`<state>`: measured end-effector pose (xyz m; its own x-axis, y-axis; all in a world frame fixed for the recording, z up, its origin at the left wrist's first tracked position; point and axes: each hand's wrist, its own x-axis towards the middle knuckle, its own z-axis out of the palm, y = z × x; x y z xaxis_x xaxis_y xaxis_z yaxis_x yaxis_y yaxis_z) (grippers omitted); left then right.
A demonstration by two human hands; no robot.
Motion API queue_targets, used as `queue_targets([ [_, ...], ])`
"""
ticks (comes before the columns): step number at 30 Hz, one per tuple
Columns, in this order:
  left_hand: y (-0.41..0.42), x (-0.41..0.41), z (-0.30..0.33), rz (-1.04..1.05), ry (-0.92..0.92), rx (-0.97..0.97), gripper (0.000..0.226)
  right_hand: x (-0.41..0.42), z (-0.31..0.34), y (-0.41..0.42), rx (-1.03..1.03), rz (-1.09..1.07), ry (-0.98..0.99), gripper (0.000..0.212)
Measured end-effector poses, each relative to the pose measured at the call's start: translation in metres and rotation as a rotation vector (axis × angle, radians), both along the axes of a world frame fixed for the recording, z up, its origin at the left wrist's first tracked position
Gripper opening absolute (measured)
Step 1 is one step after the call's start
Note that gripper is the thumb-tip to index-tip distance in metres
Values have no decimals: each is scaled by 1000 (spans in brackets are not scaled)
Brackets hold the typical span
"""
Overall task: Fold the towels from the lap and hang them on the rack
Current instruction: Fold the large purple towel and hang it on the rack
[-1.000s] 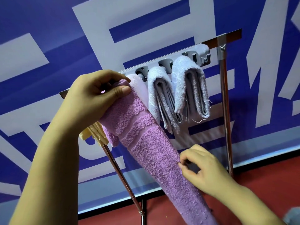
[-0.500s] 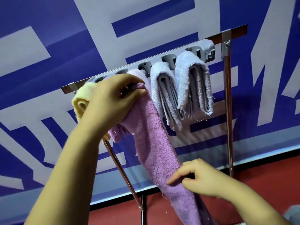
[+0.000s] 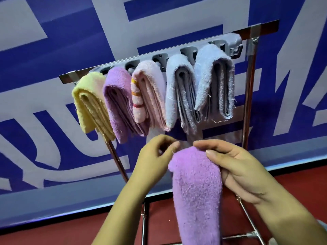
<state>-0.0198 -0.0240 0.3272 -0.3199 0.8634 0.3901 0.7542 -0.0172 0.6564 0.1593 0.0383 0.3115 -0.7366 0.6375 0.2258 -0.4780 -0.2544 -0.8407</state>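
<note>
A long folded purple towel (image 3: 197, 191) hangs down in front of me, below the rack. My right hand (image 3: 235, 167) grips its top end from the right, thumb over the front. My left hand (image 3: 155, 156) is at the towel's top left corner with its fingertips pinched there. On the metal rack (image 3: 260, 30) hang several folded towels side by side: a yellow towel (image 3: 88, 101), a purple hung towel (image 3: 118, 103), a pink towel (image 3: 150, 92) with a striped end, a blue towel (image 3: 178, 89) and another blue towel (image 3: 214, 78) at the far right.
A grey plastic hook strip (image 3: 233, 43) runs along the rack's top bar. Chrome legs (image 3: 247, 103) go down at the right and slant down at the left (image 3: 118, 161). Behind stands a blue and white banner wall (image 3: 53, 41); the floor (image 3: 292, 183) is red.
My left hand has come down off the rack, where a purple towel now hangs folded beside the yellow one. Both hands now hold a purple towel's top end below the rack.
</note>
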Motion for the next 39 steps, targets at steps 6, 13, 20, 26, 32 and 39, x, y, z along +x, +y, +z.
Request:
queue_targets([
  [6,-27,22,-35,-150,-719,28,63,-8,3,2,-92,-65,49,36],
  [13,-37,31,-25,-245,-761,111,55,-10,7,-4,-11,-127,-83,32],
  [20,-32,29,-26,-228,-677,56,60,-10,0,-5,407,-407,-237,35],
  [26,-31,27,-17,-181,-801,147,62,-8,9,-1,468,-268,-215,36],
  [32,-27,28,-10,-286,-1032,181,56,-6,14,0,410,-172,-204,35],
  [39,-25,35,-7,-201,-1041,287,36,2,22,-1,292,-118,-221,31],
])
